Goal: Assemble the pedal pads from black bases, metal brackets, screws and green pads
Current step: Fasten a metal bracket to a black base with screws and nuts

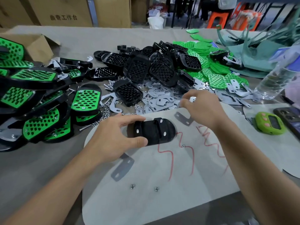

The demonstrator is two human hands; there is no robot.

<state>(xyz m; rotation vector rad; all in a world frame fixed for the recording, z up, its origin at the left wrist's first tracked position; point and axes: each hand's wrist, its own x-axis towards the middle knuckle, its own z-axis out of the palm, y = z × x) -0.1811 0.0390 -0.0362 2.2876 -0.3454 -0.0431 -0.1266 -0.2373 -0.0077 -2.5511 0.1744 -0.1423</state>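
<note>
A black base (pixel 154 131) lies underside up on a pale sheet (pixel 162 184), three screw ends sticking up from it. My left hand (pixel 113 137) grips its left end between thumb and fingers. My right hand (pixel 201 108) hovers blurred over the pile of metal brackets (pixel 159 99), fingers curled; I cannot tell whether it holds anything. One bracket (pixel 182 118) lies just right of the base, another bracket (pixel 122 169) lies below my left hand. Loose nuts (pixel 132 186) sit on the sheet.
Finished green-and-black pedals (pixel 40 101) are heaped at the left. Black bases (pixel 146 69) and green pads (pixel 211 65) pile up behind. A water bottle (pixel 272 78), a green timer (pixel 270 125) and a phone (pixel 290 117) stand at the right. Cardboard boxes (pixel 65 12) line the back.
</note>
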